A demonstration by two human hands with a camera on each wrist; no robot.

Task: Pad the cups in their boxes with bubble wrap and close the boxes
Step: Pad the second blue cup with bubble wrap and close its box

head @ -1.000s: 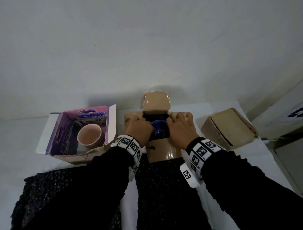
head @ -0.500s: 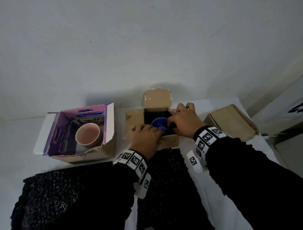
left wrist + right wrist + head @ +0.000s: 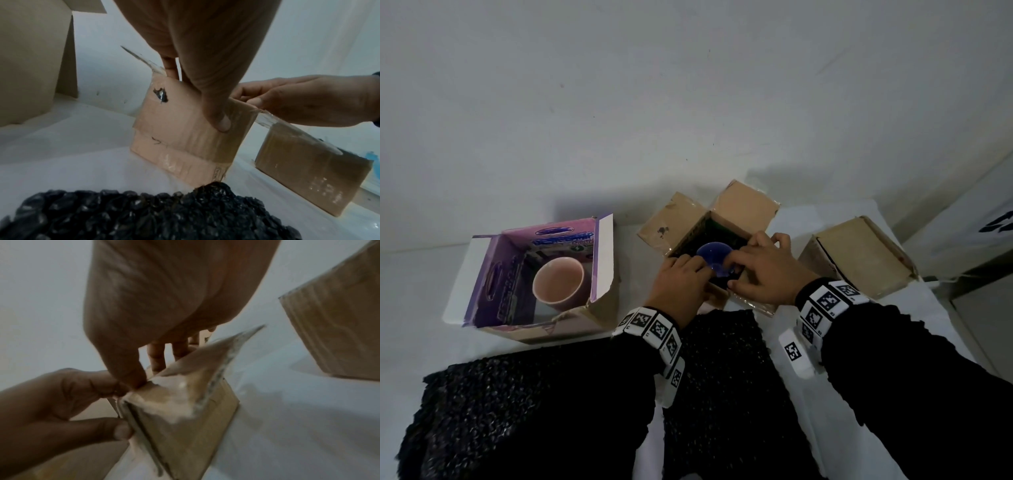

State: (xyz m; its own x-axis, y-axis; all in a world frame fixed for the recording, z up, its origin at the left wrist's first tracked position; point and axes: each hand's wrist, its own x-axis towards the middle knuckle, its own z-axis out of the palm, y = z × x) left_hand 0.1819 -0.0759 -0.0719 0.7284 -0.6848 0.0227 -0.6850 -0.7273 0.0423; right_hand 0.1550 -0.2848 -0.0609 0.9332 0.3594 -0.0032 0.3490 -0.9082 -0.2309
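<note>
An open brown cardboard box (image 3: 681, 219) stands at the middle of the table, turned diagonally. In it a blue cup (image 3: 712, 251) sits among dark bubble wrap (image 3: 722, 229). My left hand (image 3: 688, 277) grips the box's near wall; in the left wrist view its thumb (image 3: 223, 121) lies on the outside and the fingers reach inside. My right hand (image 3: 756, 267) holds the right rim, with its thumb at the box's corner (image 3: 144, 369) and fingers curled over the edge beside the cup. Two black bubble wrap sheets (image 3: 534, 411) (image 3: 722, 394) lie in front.
An open purple box (image 3: 500, 274) holding a pink cup (image 3: 558, 284) stands at the left. A closed brown box (image 3: 859, 253) lies at the right. A white wall runs right behind the boxes. The table edge drops off at the far right.
The brown box has been turned from square-on to a diagonal. My left hand moved from the left flap to the near wall, and the right hand shifted to the right rim.
</note>
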